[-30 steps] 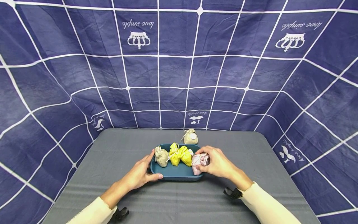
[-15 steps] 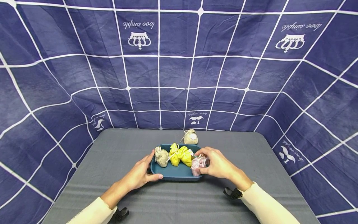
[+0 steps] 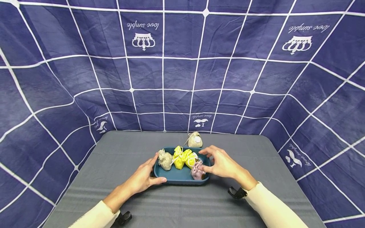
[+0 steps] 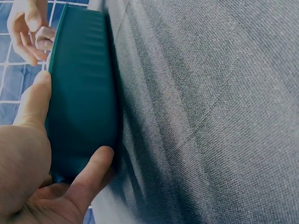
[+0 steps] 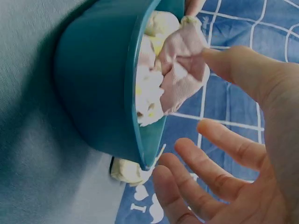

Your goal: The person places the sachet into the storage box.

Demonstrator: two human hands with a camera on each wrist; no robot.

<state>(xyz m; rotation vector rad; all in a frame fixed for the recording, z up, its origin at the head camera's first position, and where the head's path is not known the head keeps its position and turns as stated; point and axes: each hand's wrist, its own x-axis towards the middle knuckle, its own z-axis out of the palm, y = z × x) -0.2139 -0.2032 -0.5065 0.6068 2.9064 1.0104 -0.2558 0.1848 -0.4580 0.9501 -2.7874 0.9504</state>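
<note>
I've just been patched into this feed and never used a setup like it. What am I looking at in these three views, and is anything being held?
No machine here: a person works with two bare hands, wearing three cameras. The head view looks forward and down at a grey table with blue checked cloth behind it. On it stands a teal tray holding a beige pouch, two yellow pouches and a pink pouch. Another beige pouch sits on the table beyond the tray.

The left wrist view shows the left hand gripping the tray's end, thumb on the wall. The right wrist view shows the right hand with fingers spread, its thumb tip at the pink pouch; it grips nothing.
</note>
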